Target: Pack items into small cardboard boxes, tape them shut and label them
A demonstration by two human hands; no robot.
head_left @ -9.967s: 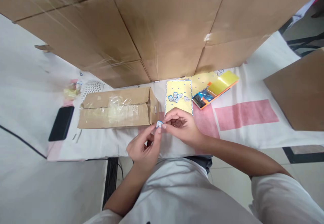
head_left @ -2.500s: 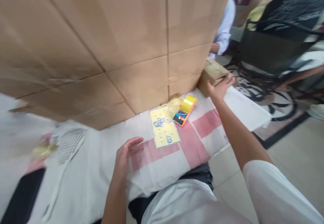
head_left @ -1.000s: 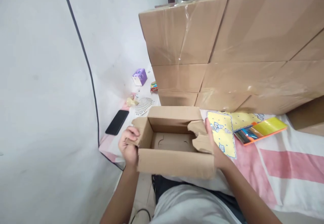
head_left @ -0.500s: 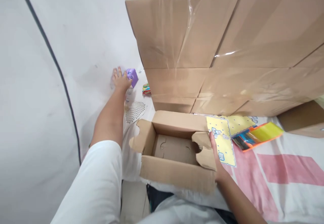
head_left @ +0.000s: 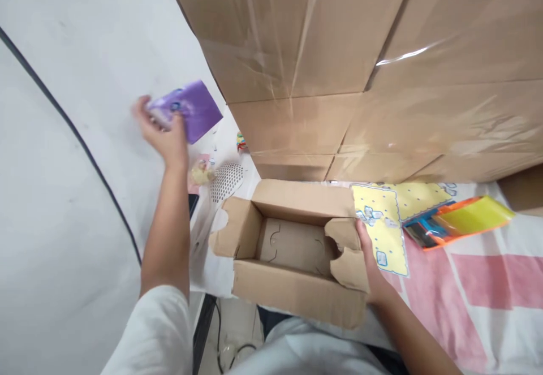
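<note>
My left hand (head_left: 163, 132) is raised at the left and grips a small purple box (head_left: 190, 109), lifted off the table and blurred by motion. An open, empty cardboard box (head_left: 292, 293) stands at the table's near edge in front of me. My right hand (head_left: 370, 259) presses against its right end flap and steadies it. Just right of the box lies a yellow dotted sheet (head_left: 382, 229) with small blue-and-white pieces on it.
A wall of taped cardboard boxes (head_left: 360, 64) rises behind the table. A yellow and orange pack (head_left: 462, 225) lies at the right on the pink-and-white cloth (head_left: 487, 284). A white perforated object (head_left: 227, 180) and a yellowish item (head_left: 202, 172) lie at the left.
My left hand reached to the far left, closed on the purple box and lifted it up. The right hand stayed on the open box's flap.
</note>
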